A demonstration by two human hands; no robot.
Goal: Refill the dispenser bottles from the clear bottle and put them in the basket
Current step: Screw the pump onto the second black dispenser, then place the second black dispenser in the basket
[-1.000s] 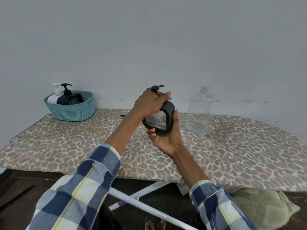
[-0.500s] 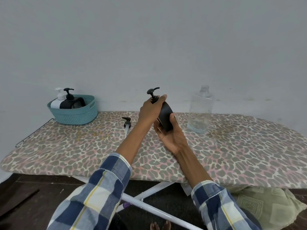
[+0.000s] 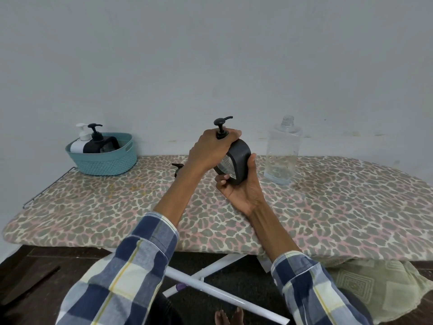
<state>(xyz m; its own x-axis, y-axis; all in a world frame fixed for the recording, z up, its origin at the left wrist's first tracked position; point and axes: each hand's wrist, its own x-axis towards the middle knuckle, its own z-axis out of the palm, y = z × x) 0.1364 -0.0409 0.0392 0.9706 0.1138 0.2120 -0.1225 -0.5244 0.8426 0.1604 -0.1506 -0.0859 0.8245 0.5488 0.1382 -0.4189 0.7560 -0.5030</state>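
While the right hand (image 3: 241,191) is cupping the black rounded plastic dispenser bottle (image 3: 236,164) from below, the left hand (image 3: 210,148) is clamping its pump collar above the board's far edge.

On the ironing board (image 3: 93,207), the basket (image 3: 105,160) sits far left, the clear bottle (image 3: 282,153) right of centre.

A leopard-print ironing board (image 3: 328,207) stands against a grey wall (image 3: 210,55). Below its near edge, white legs (image 3: 206,285) cross; a green cloth (image 3: 375,285) lies under its right end.
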